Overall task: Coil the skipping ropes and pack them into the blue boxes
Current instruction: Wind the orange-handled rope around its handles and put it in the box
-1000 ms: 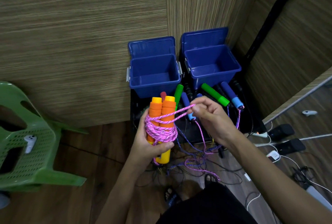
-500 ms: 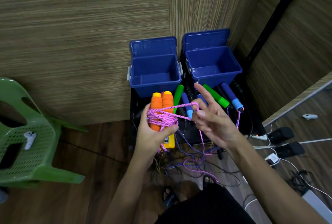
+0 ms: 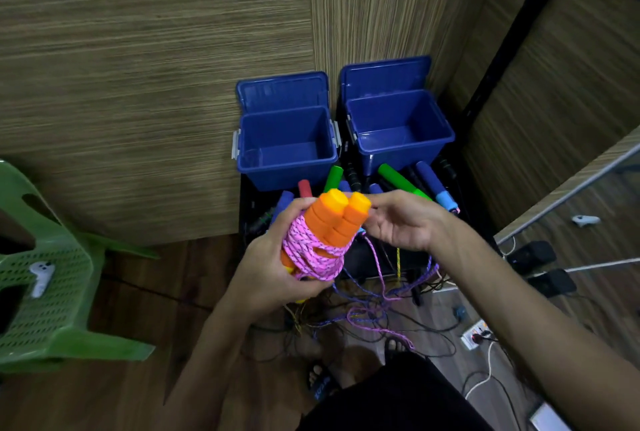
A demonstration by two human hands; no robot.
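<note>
A person's left hand [image 3: 277,268] curls its fingers and thumb around a pair of orange skipping-rope handles [image 3: 332,223], gripping them over the pink cord [image 3: 311,254] wound in loops about their middle. The right hand [image 3: 401,223] lies palm-up just beside the handle tops, fingers loosely bent, fingertips touching the orange foam; whether it pinches the cord cannot be told. A loose pink tail hangs below the bundle into a tangle of cords on the floor. Beyond, two open blue boxes [image 3: 287,150] [image 3: 398,129] stand side by side against the wall, with more handles, green [image 3: 401,179] and blue [image 3: 431,181], lying at their front edges.
</note>
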